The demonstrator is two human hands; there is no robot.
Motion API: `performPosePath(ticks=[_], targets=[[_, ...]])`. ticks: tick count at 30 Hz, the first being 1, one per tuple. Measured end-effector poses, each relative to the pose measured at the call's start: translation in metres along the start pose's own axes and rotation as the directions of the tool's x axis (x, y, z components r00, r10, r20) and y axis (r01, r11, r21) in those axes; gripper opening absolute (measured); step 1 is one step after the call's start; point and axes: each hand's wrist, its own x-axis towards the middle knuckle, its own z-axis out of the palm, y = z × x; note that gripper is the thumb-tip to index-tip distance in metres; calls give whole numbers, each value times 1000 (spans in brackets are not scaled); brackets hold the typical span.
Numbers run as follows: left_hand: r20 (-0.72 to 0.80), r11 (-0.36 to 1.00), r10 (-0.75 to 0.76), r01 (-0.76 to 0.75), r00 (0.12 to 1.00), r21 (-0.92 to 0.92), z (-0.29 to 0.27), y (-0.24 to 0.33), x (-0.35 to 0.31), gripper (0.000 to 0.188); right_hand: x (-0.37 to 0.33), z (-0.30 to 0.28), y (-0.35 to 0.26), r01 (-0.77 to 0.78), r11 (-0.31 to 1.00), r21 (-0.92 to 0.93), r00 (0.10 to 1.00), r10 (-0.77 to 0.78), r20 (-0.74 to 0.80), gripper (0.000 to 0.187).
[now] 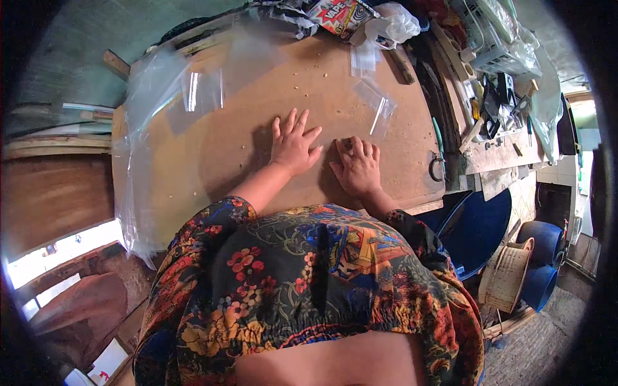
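My left hand (296, 146) rests on the tan wooden board (238, 177), its fingers spread and nothing in it. Beside it on the right, my right hand (358, 166) is palm down on the same board, fingers slightly bent and apart, with no object visible in it. Several small pale bits (243, 147) like seeds or grains lie scattered over the surface. A clear plastic bag (380, 116) lies just beyond my right hand. Another clear plastic bag (205, 91) is farther off, at the far left.
Clear plastic sheeting (135, 135) drapes over the board's left edge. At the far edge sit a red printed packet (340, 14) and a white plastic bag (393, 26). Tools and clutter fill a shelf (502, 151) on the right. Below it stand a blue tub (479, 222) and blue drums (539, 241).
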Motion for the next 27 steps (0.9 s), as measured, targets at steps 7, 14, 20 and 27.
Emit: performPosePath(ticks=[7, 14, 20, 27], targets=[[-37, 1000, 9, -10, 999, -28, 6, -7, -4, 41, -1, 3, 6, -1, 997, 74, 1000, 0, 1, 48], [-46, 998, -51, 49, 998, -45, 12, -4, -1, 42, -1, 0, 5, 11, 997, 73, 1000, -12, 23, 46], [-14, 997, -71, 71, 997, -32, 14, -4, 0, 46, -1, 1, 6, 44, 996, 83, 999, -43, -12, 46], [76, 996, -91, 92, 993, -18, 7, -2, 1, 52, -3, 2, 7, 71, 995, 74, 996, -67, -65, 42]])
